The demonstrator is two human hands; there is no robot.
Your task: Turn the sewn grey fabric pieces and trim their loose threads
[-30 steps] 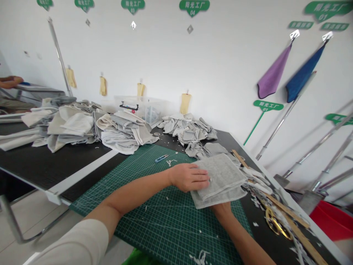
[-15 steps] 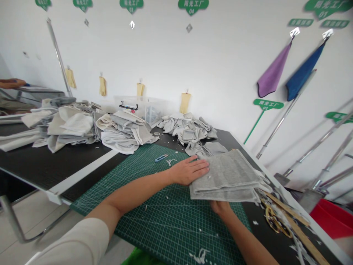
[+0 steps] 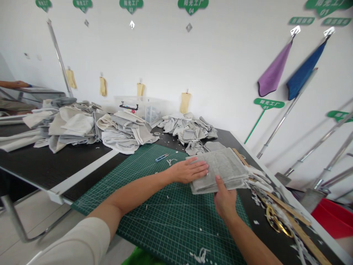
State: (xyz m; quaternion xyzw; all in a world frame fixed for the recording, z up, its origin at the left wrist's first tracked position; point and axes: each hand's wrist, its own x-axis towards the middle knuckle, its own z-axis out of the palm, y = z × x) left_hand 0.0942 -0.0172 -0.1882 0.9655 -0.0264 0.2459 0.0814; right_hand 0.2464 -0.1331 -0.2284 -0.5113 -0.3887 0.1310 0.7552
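A folded grey cloth [image 3: 220, 167] lies in layers over the right side of the green cutting mat [image 3: 154, 206]. My left hand [image 3: 191, 170] rests flat on its left part, fingers stretched out. At the cloth's near edge my right hand [image 3: 224, 198] grips it, thumb on top and the other fingers hidden below. Blue thread snips [image 3: 161, 158] lie on the mat beyond my left forearm, beside some white thread scraps [image 3: 171, 161]. Gold-handled scissors [image 3: 275, 221] lie to the right of my right hand, among wooden strips [image 3: 300, 232] and white scraps.
Piles of grey and white cloths [image 3: 71, 123] cover the table's left side, with a further heap [image 3: 187, 127] at the back. Behind them stands a clear plastic box [image 3: 151, 106]. A red bin [image 3: 333, 217] is at the far right. Another person's arm [image 3: 12, 84] shows at far left.
My right hand has come out from under the cloth's near edge, its thumb now on top. The cloth's near right part has folded in and looks smaller. My left hand has stayed nearly still.
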